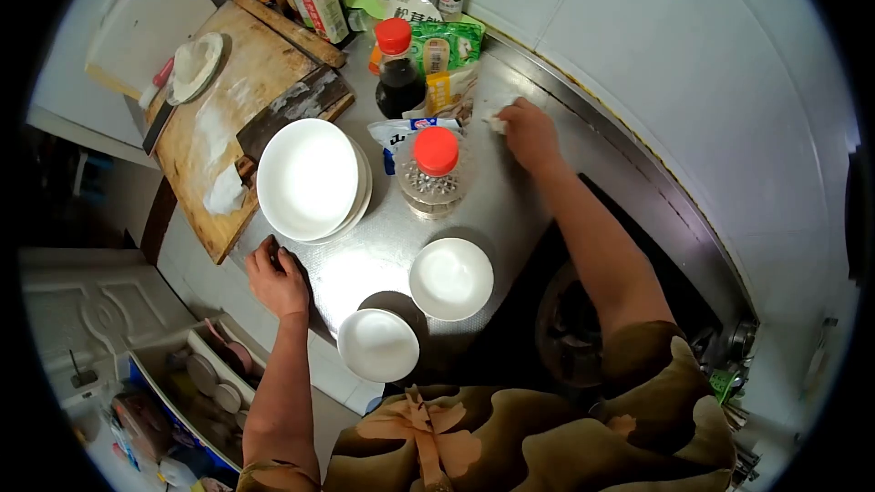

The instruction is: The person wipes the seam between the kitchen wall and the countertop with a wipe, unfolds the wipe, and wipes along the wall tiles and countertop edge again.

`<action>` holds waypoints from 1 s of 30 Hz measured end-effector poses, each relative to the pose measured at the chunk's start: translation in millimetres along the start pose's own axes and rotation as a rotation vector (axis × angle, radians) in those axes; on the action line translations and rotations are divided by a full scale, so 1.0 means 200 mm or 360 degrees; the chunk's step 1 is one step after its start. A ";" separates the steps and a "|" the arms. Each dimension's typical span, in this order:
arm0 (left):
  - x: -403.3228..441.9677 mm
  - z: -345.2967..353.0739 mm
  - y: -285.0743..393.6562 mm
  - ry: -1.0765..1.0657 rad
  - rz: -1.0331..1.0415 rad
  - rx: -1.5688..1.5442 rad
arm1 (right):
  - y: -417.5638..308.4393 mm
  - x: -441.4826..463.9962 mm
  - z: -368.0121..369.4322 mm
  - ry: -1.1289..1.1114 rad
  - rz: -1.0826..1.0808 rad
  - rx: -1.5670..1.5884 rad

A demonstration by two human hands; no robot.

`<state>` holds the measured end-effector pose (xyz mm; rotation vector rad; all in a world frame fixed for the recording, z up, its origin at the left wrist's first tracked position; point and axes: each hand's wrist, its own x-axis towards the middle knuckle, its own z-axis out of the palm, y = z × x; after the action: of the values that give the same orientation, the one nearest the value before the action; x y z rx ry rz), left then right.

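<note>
- The right hand (531, 135), fingers bent and drawn together, presses or pinches a small whitish wad (497, 123) on the steel countertop (510, 82).
- The wad lies at its fingertips, beside the seasoning packets (448, 55).
- The left hand (278, 282) rests at the countertop's edge, fingers curled and slightly parted, near the stacked white bowls (308, 179).
- Two small white bowls (451, 280) (378, 346) sit between the arms.

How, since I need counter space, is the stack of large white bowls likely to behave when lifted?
The stack looks like rigid glazed ceramic, so probably fairly heavy and breakable. Lower rims show beyond only one side of the top bowl, so it may shift. Its smooth, shiny surface could be slippery.
</note>
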<state>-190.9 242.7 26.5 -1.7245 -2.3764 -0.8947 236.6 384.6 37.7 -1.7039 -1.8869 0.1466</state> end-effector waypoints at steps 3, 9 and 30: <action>0.01 -0.03 0.05 -0.0035 -0.0043 -0.0045 | 0.03 0.05 -0.02 -0.0025 0.0051 -0.0094; 0.01 -0.01 0.01 -0.0017 0.0006 -0.0010 | 0.02 0.22 0.12 0.0257 0.0062 -0.0083; 0.00 -0.02 0.03 0.0024 0.0053 0.0001 | 0.17 -0.08 -0.07 0.0042 0.0161 -0.0102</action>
<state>-187.8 242.4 32.5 -1.7447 -2.3313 -0.8990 273.0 371.6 29.0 -1.8363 -1.8047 0.1032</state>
